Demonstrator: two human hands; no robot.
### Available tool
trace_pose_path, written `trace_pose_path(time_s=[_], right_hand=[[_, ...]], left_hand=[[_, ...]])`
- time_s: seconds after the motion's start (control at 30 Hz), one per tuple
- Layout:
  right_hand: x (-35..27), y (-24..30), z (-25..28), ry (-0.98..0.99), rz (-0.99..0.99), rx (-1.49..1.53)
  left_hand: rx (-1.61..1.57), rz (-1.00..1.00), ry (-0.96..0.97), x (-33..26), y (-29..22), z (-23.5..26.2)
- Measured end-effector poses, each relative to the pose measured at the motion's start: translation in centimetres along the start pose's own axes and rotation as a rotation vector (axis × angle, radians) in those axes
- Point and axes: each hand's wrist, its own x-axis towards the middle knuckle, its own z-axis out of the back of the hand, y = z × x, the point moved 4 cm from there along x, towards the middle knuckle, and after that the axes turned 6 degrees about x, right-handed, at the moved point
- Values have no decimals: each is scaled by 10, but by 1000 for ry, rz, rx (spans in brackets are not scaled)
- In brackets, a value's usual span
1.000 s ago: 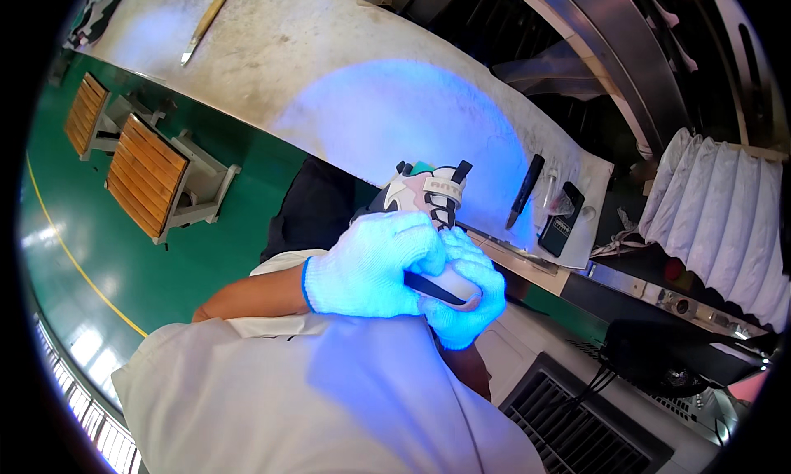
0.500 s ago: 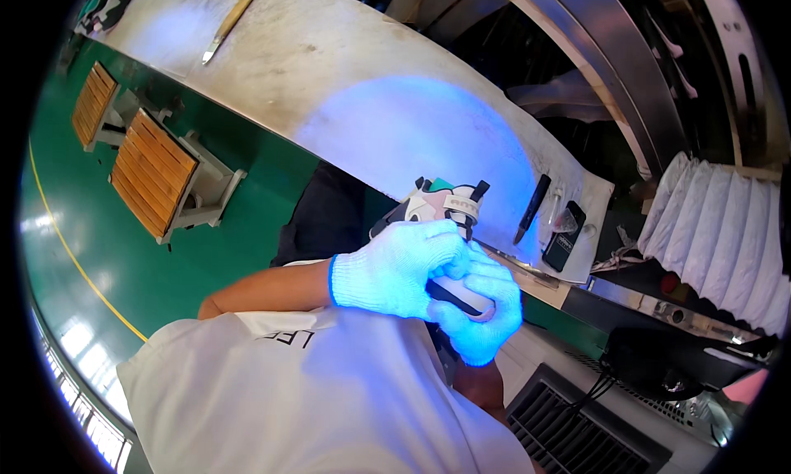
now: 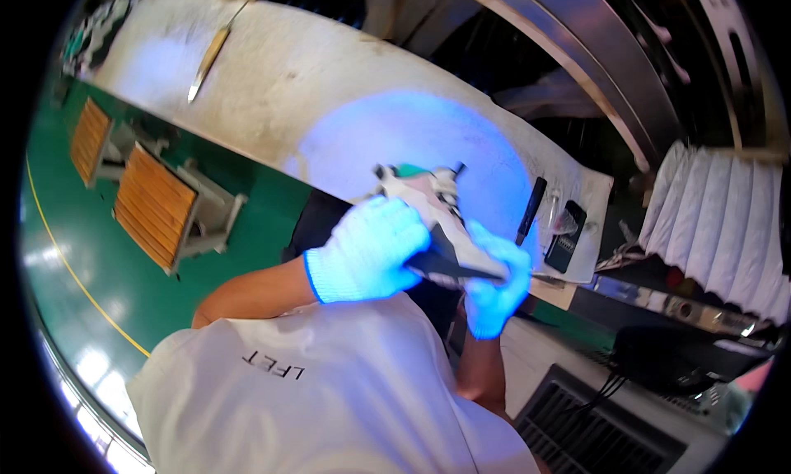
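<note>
A sneaker [image 3: 445, 224], pale with pink and dark grey panels and green at its collar, is held between my two hands in front of my chest. It looks slightly blurred. My left hand [image 3: 371, 247], in a white knit glove with a blue cuff, grips one side of it with bent fingers. At the toe end, my right hand [image 3: 498, 283], also gloved, closes around the tip. The collar end points away from me, over the near edge of the workbench [image 3: 272, 86]. Blue light falls on both gloves.
On the bench's right lie a black pen-like tool [image 3: 534, 208] and a phone [image 3: 565, 237]. A wooden-handled knife [image 3: 210, 62] lies at the far left. Slatted wooden seats [image 3: 152, 202] stand on the green floor. A white ribbed duct [image 3: 717, 227] hangs at right.
The sneaker has turned to show its side, and its toe has swung right. My left hand has moved left and slightly up, away from my right hand, which now grips the toe.
</note>
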Motion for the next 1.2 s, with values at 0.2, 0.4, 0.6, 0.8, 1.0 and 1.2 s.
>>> trace_pose_path(time_s=[0.2, 0.4, 0.6, 0.8, 1.0, 1.2], right_hand=[[35, -81, 9, 357, -199, -240], [32, -79, 1, 322, -419, -20], [35, -74, 1, 253, -245, -131], [37, -81, 2, 233, -92, -153], [52, -72, 10, 300, -140, -161], [70, -43, -3, 389, -44, -405]], left_hand=[[326, -52, 305, 27, 23, 6], [65, 73, 150, 32, 39, 1], [94, 185, 266, 41, 34, 1], [100, 265, 299, 41, 33, -1], [98, 316, 250, 45, 31, -5], [248, 383, 349, 54, 26, -13]])
